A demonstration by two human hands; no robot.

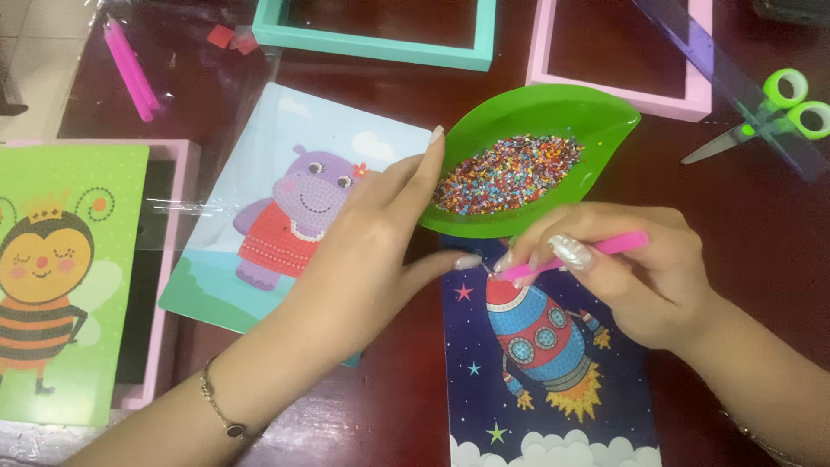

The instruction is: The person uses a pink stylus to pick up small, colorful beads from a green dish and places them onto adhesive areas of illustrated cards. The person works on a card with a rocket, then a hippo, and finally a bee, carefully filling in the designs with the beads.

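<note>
My right hand (627, 268) grips a pink applicator pen (581, 254), its tip touching the top of the rocket on a dark blue rocket picture (545, 372). My left hand (372, 251) rests with fingers spread, its index finger against the left rim of a green leaf-shaped tray (605, 117) and its thumb pointing at the rocket card's top edge. The tray holds a heap of tiny multicoloured beads (510, 173). It sits just above the rocket picture.
A hippo picture (285, 207) lies left of the tray, partly under my left hand. A bee picture (60, 277) lies on a pink frame at far left. Teal (380, 43) and pink (622, 86) frames, green-handled scissors (769, 112), a purple ruler (726, 78) and pink pens (130, 69) lie at the back.
</note>
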